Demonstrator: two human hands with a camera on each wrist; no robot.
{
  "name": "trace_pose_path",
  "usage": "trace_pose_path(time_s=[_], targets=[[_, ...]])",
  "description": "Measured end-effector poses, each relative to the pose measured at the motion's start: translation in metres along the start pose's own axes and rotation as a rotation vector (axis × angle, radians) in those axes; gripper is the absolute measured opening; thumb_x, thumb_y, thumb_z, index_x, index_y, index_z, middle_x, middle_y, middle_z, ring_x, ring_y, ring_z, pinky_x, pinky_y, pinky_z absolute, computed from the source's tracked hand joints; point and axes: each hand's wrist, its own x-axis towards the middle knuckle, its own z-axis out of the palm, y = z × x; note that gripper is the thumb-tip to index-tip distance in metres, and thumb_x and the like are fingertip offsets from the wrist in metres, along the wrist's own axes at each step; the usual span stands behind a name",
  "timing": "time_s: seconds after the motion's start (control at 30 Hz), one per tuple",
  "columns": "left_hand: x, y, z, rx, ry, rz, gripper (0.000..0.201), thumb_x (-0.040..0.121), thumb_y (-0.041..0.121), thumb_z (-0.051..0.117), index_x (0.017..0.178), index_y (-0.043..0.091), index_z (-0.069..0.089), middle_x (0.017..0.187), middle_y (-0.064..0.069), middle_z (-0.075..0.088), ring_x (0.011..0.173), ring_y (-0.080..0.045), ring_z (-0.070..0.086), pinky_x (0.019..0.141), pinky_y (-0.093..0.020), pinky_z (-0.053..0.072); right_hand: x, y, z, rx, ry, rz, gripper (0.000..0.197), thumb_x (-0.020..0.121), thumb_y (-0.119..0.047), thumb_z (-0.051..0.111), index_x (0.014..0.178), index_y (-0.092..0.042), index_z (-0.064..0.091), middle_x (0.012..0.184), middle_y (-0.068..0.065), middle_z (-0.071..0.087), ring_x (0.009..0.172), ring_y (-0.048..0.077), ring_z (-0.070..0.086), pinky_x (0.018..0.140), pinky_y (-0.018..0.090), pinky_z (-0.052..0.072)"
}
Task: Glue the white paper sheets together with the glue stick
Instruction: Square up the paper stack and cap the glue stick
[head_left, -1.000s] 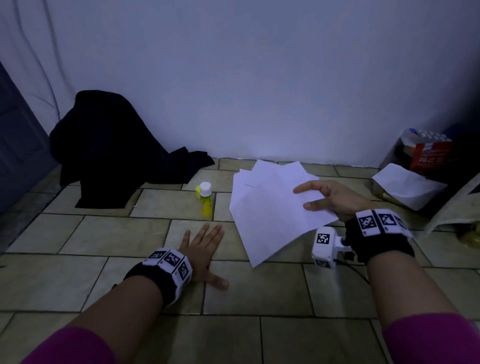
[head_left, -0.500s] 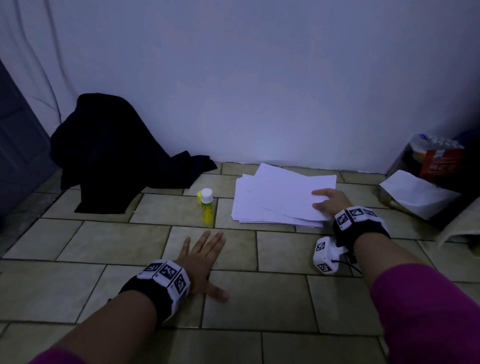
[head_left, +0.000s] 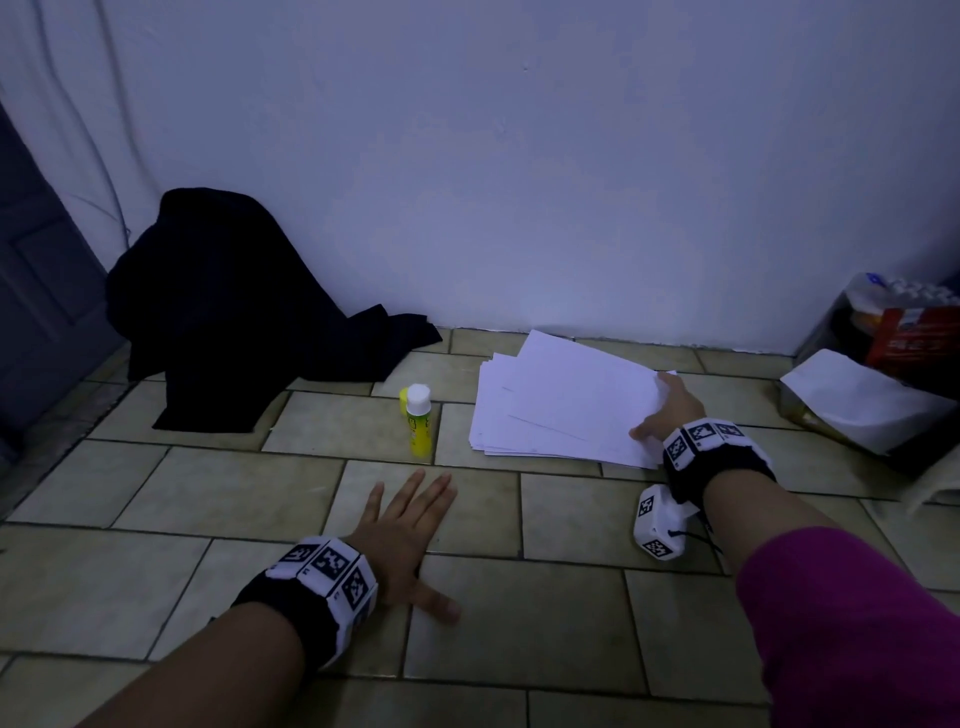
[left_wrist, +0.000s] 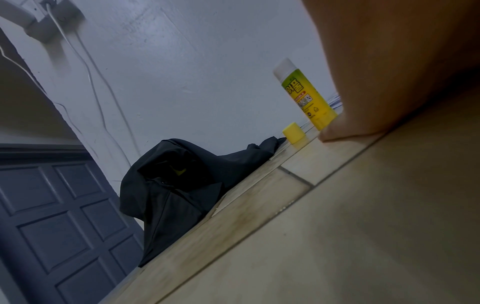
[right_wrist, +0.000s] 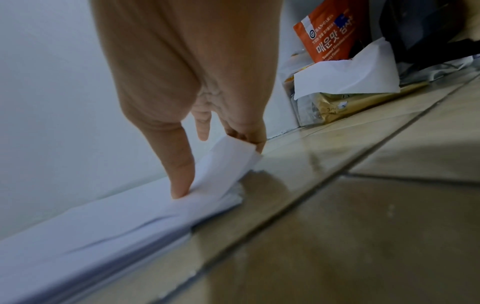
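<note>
Right hand on the paper stack, left hand flat on the floor

The right hand pinches the lifted corner of the top sheet of the loose stack of white paper sheets on the beige tiled floor, thumb pressed on top. The left hand lies palm-down, fingers spread, holding nothing. The yellow glue stick with exposed white tip stands upright just left of the stack, its small yellow cap beside it.

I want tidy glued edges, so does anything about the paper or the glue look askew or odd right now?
Yes. The white paper sheets lie fanned and skewed, edges not lined up, and the right hand is curling one corner up. The glue stick stands upright uncapped, its yellow cap on the floor beside it. Nothing looks spilled or torn.
</note>
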Motion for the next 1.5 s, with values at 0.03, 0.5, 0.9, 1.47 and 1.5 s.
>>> trace_pose_path(time_s=[0.03,0.5,0.9,1.47,1.5], targets=[[0.000,0.000,0.000,-0.001,0.001,-0.001,0.154,0.021,0.099,0.014,0.148,0.023,-0.026,0.135,0.013,-0.044,0.131,-0.010,-0.038,0.108,-0.046,-0.022,0.000,0.000,-0.001,0.025,0.004,0.019,0.098,0.072,-0.004,0.080,0.150,-0.011,0.020,0.146,0.018,0.038,0.132,0.035,0.039,0.101,0.040,0.037],[0.001,-0.002,0.002,0.008,0.017,0.001,0.154,0.020,0.100,0.014,0.148,0.025,-0.026,0.136,0.014,-0.044,0.129,-0.009,-0.040,0.107,-0.046,-0.024,-0.001,0.010,-0.002,0.401,0.149,-0.063,0.062,0.078,0.007,0.067,0.135,-0.013,0.050,0.123,0.020,0.051,0.094,0.024,0.049,0.078,0.026,0.038],[0.001,-0.001,0.002,0.013,0.034,-0.005,0.150,0.026,0.097,0.020,0.149,0.024,-0.025,0.146,0.016,-0.037,0.128,-0.010,-0.040,0.106,-0.044,-0.024,-0.010,-0.003,0.008,0.199,0.022,0.023,0.071,0.085,-0.002,0.065,0.145,-0.005,0.026,0.142,0.018,0.044,0.126,0.034,0.045,0.097,0.036,0.039],[-0.001,0.001,0.001,-0.001,0.037,-0.012,0.147,0.029,0.095,0.025,0.149,0.025,-0.024,0.137,0.017,-0.042,0.128,-0.007,-0.039,0.105,-0.043,-0.025,-0.020,-0.044,0.007,-0.207,-0.092,0.151,0.109,0.066,-0.030,0.086,0.141,0.008,0.017,0.145,0.021,0.033,0.132,0.035,0.040,0.099,0.043,0.041],[0.000,0.001,0.001,-0.002,0.038,-0.012,0.147,0.029,0.095,0.025,0.149,0.025,-0.024,0.137,0.017,-0.042,0.128,-0.007,-0.039,0.105,-0.043,-0.025,-0.020,-0.045,0.006,-0.203,-0.098,0.151,0.109,0.066,-0.030,0.086,0.142,0.008,0.017,0.146,0.020,0.033,0.132,0.035,0.040,0.099,0.042,0.041]])
